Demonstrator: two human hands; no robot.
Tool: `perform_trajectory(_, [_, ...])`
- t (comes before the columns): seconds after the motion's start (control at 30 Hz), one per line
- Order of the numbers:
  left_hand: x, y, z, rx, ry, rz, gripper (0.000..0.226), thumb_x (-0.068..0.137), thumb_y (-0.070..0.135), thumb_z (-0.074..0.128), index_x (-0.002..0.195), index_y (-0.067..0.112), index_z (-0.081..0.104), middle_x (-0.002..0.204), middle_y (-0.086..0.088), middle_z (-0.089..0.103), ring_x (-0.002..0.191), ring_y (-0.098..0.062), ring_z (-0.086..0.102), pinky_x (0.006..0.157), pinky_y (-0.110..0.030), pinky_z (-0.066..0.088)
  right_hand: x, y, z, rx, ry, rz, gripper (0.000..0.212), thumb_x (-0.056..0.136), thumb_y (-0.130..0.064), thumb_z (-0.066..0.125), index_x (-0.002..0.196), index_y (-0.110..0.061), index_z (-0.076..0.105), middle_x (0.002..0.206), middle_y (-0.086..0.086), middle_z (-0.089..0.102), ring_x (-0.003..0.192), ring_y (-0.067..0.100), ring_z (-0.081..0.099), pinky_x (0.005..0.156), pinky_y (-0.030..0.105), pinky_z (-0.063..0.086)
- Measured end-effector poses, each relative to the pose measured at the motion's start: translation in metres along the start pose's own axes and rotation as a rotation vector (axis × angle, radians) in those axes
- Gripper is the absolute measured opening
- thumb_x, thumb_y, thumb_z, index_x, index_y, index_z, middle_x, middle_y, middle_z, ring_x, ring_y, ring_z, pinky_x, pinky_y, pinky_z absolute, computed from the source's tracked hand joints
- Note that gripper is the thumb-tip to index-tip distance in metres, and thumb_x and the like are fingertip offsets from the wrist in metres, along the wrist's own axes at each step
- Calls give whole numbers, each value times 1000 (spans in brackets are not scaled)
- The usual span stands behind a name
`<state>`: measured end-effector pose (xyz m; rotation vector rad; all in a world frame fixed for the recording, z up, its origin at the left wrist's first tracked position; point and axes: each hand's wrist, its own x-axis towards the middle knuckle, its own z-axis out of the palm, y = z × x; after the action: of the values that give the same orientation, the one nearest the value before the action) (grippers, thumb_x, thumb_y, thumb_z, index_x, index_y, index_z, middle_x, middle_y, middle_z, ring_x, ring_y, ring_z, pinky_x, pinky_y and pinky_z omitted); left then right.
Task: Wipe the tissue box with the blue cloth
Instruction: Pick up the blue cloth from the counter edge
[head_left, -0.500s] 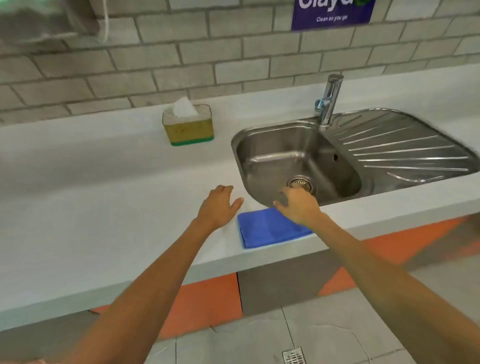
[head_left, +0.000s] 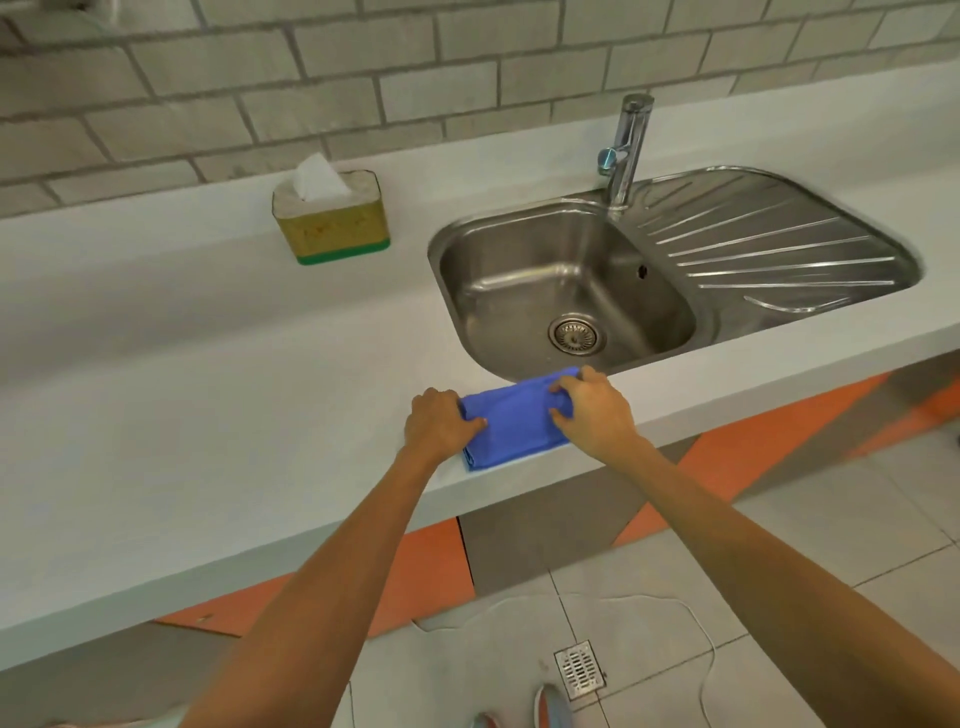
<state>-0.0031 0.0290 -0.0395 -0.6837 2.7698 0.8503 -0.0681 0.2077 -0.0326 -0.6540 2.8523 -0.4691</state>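
The folded blue cloth (head_left: 511, 423) lies at the front edge of the white counter (head_left: 208, 415), just in front of the sink. My left hand (head_left: 439, 423) grips its left end and my right hand (head_left: 592, 408) grips its right end, fingers curled into the fabric. The tissue box (head_left: 332, 223), yellow with a green base and a white tissue sticking up, stands far back on the counter near the wall, well apart from both hands.
A steel sink (head_left: 571, 291) with a drainboard (head_left: 769, 239) and a tap (head_left: 626, 150) sits right of the box. A grey brick wall (head_left: 311, 78) runs behind. Below the counter are a tiled floor, a floor drain (head_left: 579, 667) and a thin white cord.
Both hands were open above the cloth, left beside it and right over its far end. They have dropped onto the cloth and closed on its two ends.
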Motion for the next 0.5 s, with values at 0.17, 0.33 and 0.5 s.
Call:
perform_trajectory(0.17, [-10, 5, -2, -402, -66, -68, 20, 86, 20, 59, 74, 14, 44, 75, -2, 47, 70, -18, 47, 55, -21, 34, -6, -6, 6, 197, 29, 110, 41, 86, -27, 59, 124, -12, 55, 124, 16, 50, 110, 32, 53, 91, 37, 45])
perform_trajectory(0.33, [-15, 22, -32, -688, 34, -71, 32, 90, 15, 55, 118, 1, 48, 123, -16, 56, 113, -31, 55, 83, -32, 44, -1, -27, 5, 575, 29, 209, 35, 86, -25, 61, 116, -7, 62, 112, 15, 62, 104, 28, 59, 85, 29, 42])
perform_trajectory(0.5, [2, 43, -88, -690, 189, 105, 36, 86, 9, 60, 120, 6, 48, 123, -17, 59, 102, -27, 57, 91, -35, 46, 22, -64, -7, 1249, -109, 363, 22, 94, -32, 47, 96, -12, 57, 83, 5, 59, 67, 14, 57, 60, 24, 48])
